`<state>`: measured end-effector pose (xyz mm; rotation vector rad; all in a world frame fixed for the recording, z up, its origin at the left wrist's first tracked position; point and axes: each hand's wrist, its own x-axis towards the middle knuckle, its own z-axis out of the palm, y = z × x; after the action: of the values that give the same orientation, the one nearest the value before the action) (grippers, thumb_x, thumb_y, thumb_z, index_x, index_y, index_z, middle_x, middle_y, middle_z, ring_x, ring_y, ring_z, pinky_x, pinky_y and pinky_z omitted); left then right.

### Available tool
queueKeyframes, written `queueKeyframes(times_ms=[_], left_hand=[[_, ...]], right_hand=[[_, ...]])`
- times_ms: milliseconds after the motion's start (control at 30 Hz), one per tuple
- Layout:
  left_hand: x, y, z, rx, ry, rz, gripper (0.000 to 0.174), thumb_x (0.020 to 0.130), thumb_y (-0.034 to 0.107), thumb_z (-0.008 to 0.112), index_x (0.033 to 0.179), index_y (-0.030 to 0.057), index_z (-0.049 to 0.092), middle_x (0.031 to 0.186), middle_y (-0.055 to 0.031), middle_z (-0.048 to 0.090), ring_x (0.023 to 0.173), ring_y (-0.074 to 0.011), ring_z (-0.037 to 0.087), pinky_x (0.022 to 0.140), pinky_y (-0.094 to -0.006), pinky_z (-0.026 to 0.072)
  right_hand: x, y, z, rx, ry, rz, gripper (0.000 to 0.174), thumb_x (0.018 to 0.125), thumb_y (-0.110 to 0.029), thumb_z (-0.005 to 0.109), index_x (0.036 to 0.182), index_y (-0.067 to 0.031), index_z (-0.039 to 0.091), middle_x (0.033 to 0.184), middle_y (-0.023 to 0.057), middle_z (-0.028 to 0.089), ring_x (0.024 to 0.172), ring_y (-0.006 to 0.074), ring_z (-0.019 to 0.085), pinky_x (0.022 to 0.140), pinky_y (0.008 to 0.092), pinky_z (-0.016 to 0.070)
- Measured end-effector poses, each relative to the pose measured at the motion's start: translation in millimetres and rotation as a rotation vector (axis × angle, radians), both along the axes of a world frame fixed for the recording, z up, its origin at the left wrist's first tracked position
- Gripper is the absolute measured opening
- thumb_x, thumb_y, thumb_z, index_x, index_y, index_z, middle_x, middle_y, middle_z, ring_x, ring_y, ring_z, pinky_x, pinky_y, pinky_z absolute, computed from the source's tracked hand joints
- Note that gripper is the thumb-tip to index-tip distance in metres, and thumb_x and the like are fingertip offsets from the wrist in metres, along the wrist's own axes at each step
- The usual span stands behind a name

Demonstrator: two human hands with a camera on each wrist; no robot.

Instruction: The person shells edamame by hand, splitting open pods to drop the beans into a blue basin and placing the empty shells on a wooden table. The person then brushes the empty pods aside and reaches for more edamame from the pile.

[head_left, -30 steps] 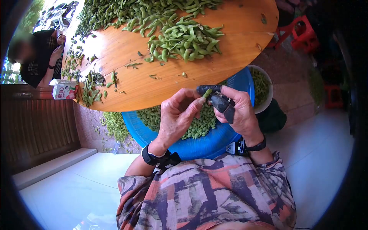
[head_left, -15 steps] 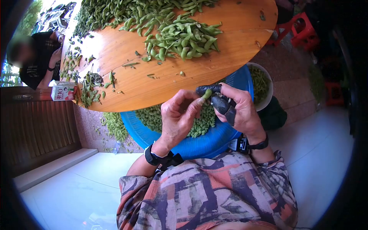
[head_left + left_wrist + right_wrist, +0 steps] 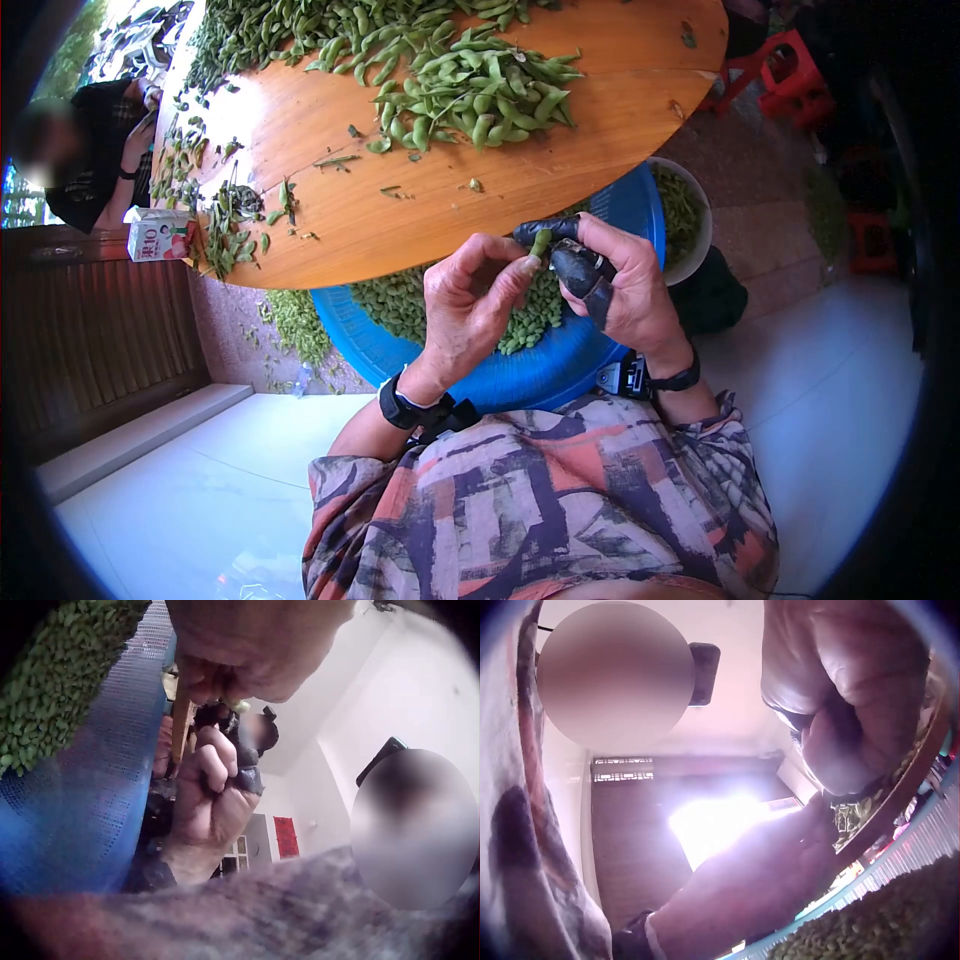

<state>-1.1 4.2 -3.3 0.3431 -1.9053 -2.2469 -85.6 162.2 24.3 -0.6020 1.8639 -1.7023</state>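
Observation:
In the head view a green pod (image 3: 540, 243) is pinched between thumb and index finger of the left hand (image 3: 470, 300). The right hand (image 3: 625, 285), with black coverings on its thumb and index finger, grips the pod's other end from the right. Both hands meet above a blue basket (image 3: 480, 385) of shelled green beans (image 3: 395, 305). In the left wrist view the left hand (image 3: 259, 645) is at the top, the right hand (image 3: 210, 787) facing it. The right wrist view has the right hand (image 3: 847, 690) close to the left hand (image 3: 742, 885); the pod is hidden there.
A wooden table (image 3: 340, 220) bears heaps of pods (image 3: 480, 95) and a small carton (image 3: 160, 236). Right of the basket stand a white bowl (image 3: 708, 225) of pods and red stools (image 3: 795, 85). Husks (image 3: 300, 325) lie on the floor; another person (image 3: 95, 150) sits at the left.
The hands stay together around the pod, with only slight finger movement. The table and its heaps have shifted slightly up and left in the head view.

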Motion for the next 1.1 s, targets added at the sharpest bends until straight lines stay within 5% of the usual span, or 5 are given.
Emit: queueKeyframes(times_ms=[533, 767, 867, 933, 1100], left_hand=[[3, -7, -4, 0.300, -0.107, -0.139, 0.010, 0.092, 0.009, 0.065, 0.090, -0.0001, 0.060, 0.073, -0.0051, 0.063, 0.056, -0.0095, 0.056, 0.048, -0.0212, 0.0415], [-2, -11, -10, 0.952, -0.156, -0.356, 0.008, 0.093, 0.010, 0.062, 0.094, 0.0030, 0.058, 0.077, -0.0083, 0.064, 0.051, -0.0156, 0.055, 0.044, -0.0252, 0.0391], [-4, -8, -8, 0.701, -0.218, -0.317, 0.013, 0.093, 0.012, 0.064, 0.096, 0.0007, 0.058, 0.079, -0.0080, 0.065, 0.059, -0.0133, 0.059, 0.051, -0.0241, 0.0441], [-1, 1, -6, -0.062, -0.208, -0.146, 0.021, 0.092, 0.016, 0.067, 0.103, -0.0002, 0.060, 0.075, -0.0053, 0.063, 0.066, -0.0093, 0.059, 0.058, -0.0224, 0.0466], [3, 1, 1, -0.299, -0.100, -0.140, 0.027, 0.083, 0.004, 0.074, 0.108, 0.0005, 0.063, 0.091, 0.0011, 0.059, 0.081, -0.0057, 0.055, 0.073, -0.0214, 0.0471]], right_hand=[[0, 4, -5, 0.033, 0.308, 0.015, 0.015, 0.085, -0.011, 0.060, 0.094, 0.0019, 0.060, 0.070, 0.0088, 0.051, 0.062, 0.0201, 0.053, 0.058, 0.0302, 0.0419], [-1, 13, -12, -0.326, -0.618, 0.092, 0.016, 0.093, -0.013, 0.051, 0.084, -0.0011, 0.058, 0.059, -0.0013, 0.047, 0.050, 0.0049, 0.043, 0.046, 0.0218, 0.0349], [1, 13, -10, -0.107, -0.286, 0.035, 0.008, 0.086, -0.006, 0.054, 0.082, 0.0004, 0.057, 0.064, 0.0058, 0.049, 0.056, 0.0143, 0.049, 0.052, 0.0290, 0.0392], [1, 13, -8, 0.063, 0.010, -0.001, 0.004, 0.081, -0.002, 0.056, 0.082, 0.0015, 0.056, 0.067, 0.0103, 0.050, 0.059, 0.0208, 0.052, 0.055, 0.0330, 0.0413], [4, 18, -7, 0.230, 0.417, 0.071, 0.016, 0.066, 0.007, 0.055, 0.082, 0.0042, 0.053, 0.076, 0.0205, 0.051, 0.074, 0.0439, 0.053, 0.062, 0.0421, 0.0424]])
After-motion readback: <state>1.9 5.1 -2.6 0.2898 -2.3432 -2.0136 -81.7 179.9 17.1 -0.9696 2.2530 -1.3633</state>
